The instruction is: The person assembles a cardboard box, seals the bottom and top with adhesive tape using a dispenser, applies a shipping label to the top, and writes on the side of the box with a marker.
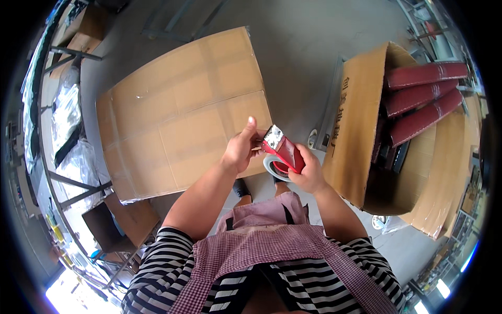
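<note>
My right hand (309,172) is wrapped round the handle of a red tape dispenser (291,156), in front of my body. The dispenser's metal head (274,137) points up and to the left. A roll of pale tape (272,168) sits on its underside, partly covered by the red body. Beside the head is my left hand (241,150), thumb stretched up and apart from the fingers. Its fingertips reach to the dispenser's side and are partly hidden there. Beyond and left of my hands lies a large closed cardboard box (172,112), with tape strips across its top.
At the right stands an open cardboard box (353,131) with several dark red padded pieces (426,76) sticking out. A metal rack (73,180) with plastic-wrapped goods (70,104) runs along the left. A smaller open carton (130,220) stands low at the left.
</note>
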